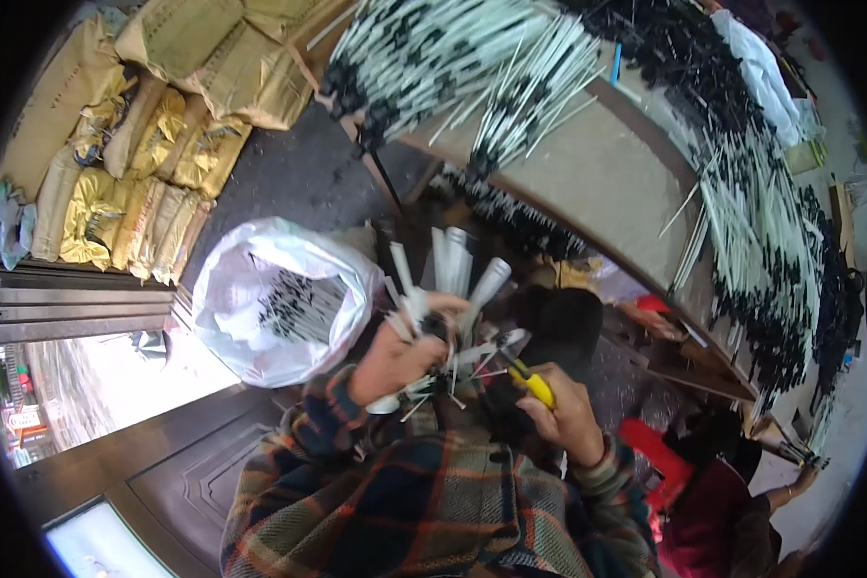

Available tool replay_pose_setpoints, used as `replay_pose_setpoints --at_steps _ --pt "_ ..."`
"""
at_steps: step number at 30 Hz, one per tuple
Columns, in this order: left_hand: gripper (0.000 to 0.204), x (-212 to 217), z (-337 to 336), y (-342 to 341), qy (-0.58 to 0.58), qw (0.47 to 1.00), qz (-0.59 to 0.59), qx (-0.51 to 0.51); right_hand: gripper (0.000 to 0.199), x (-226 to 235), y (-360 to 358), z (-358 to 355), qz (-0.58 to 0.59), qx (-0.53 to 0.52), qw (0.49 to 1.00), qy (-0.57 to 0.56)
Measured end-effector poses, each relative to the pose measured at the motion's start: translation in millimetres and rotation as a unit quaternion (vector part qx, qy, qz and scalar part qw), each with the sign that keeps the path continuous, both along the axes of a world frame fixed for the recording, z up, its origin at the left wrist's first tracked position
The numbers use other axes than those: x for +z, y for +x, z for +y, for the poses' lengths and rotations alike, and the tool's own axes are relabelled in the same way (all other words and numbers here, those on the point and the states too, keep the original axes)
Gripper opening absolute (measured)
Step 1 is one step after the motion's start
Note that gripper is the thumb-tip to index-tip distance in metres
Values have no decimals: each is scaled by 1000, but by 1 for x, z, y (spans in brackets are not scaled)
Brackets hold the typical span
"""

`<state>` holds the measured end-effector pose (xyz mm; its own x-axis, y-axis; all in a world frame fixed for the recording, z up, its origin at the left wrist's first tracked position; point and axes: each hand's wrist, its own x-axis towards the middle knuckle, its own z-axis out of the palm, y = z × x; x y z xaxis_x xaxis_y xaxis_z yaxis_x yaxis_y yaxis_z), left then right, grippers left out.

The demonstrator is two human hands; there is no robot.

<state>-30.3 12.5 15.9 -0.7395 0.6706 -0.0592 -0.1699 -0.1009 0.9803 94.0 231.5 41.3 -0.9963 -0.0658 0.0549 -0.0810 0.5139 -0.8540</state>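
Note:
In front of my body, my left hand (400,356) is closed around a loose bunch of white tubes (453,265), which fan out beyond its fingers. Thin white sticks poke out below that grip, partly smeared by motion. My right hand (570,414) grips a hand tool with a yellow handle (533,385). Its dark, narrow front end points toward the bunch, but its exact kind is unclear. Left of my left hand stands a white plastic sack (223,323), holding many thin sticks with black ends (303,301).
A long table (588,144) curves across the far side, bearing heaps of white sticks with black ends (433,67). Brown and yellow sacks (116,183) are stacked at far left. A panelled door (197,486) is at lower left. Another person in dark red (708,520) works at right.

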Motion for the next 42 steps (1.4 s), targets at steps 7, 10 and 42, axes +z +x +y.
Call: replay_pose_setpoints --at_steps 7,10,42 --pt "41 162 37 -108 -4 976 180 122 31 21 -38 87 182 -269 874 361" --pt "36 192 98 -182 -75 914 391 73 31 33 -59 109 181 -275 849 413" --pt "22 167 221 -154 -239 459 851 -95 20 -281 50 208 31 -694 716 -71"
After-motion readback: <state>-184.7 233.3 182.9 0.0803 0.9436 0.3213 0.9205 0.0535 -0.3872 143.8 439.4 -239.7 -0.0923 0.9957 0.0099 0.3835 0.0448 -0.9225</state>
